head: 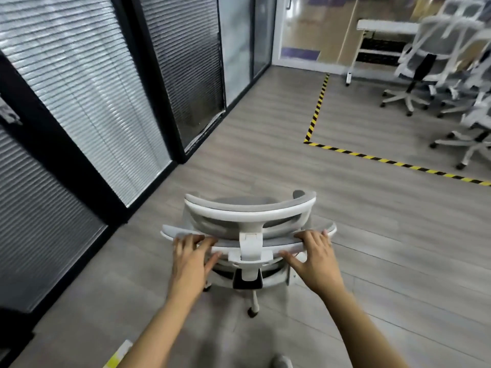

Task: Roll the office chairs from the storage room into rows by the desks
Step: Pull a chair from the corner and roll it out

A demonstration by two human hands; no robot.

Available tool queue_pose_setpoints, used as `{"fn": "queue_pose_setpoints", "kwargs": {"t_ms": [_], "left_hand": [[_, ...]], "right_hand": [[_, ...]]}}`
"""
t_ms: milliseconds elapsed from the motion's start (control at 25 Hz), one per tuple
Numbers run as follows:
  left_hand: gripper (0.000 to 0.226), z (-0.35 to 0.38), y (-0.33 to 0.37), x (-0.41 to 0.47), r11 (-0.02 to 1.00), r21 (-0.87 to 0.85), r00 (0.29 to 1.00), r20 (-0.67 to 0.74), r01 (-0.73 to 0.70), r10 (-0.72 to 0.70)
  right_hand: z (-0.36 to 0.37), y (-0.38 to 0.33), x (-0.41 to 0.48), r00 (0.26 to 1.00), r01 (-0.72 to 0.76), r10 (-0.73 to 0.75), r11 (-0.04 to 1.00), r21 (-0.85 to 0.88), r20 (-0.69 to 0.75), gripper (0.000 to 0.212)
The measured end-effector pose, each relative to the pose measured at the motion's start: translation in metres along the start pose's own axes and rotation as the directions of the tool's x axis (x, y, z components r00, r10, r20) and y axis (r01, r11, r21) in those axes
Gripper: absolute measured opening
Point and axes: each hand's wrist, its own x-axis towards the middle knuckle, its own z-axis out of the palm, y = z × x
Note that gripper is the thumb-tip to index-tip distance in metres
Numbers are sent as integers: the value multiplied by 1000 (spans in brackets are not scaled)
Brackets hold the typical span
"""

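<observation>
Lining the left side, a glass wall (87, 102) with blinds is running close beside the route. In the middle, a white office chair (249, 211) is standing on the grey plank floor (265, 155), its back facing the person. The left hand (189, 252) is gripping the backrest's top rim, fingers (202, 239) hooked over it, thumb spread below. The right hand (317, 254) is gripping the same rim across the headrest post (249, 245), in the same way. For this push, I judge both hands should be pressing evenly so the castors (252, 312) are tracking straight, clear of the wall. Farther right, hazard tape (316, 107) is marking off a zone where other chairs (425, 57) are crowding near a white table (385, 25); steering wide of their bases looks wise.
</observation>
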Motion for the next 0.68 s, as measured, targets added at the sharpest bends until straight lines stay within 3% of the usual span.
{"fn": "queue_pose_setpoints", "kwargs": {"t_ms": [320, 680], "left_hand": [[37, 123, 161, 208, 973, -177, 988, 27, -147, 154], [37, 269, 310, 469, 898, -292, 934, 41, -329, 355]], "right_hand": [[-70, 201, 131, 980, -174, 165, 981, -81, -109, 57], [-123, 402, 302, 914, -352, 318, 931, -100, -252, 51]]}}
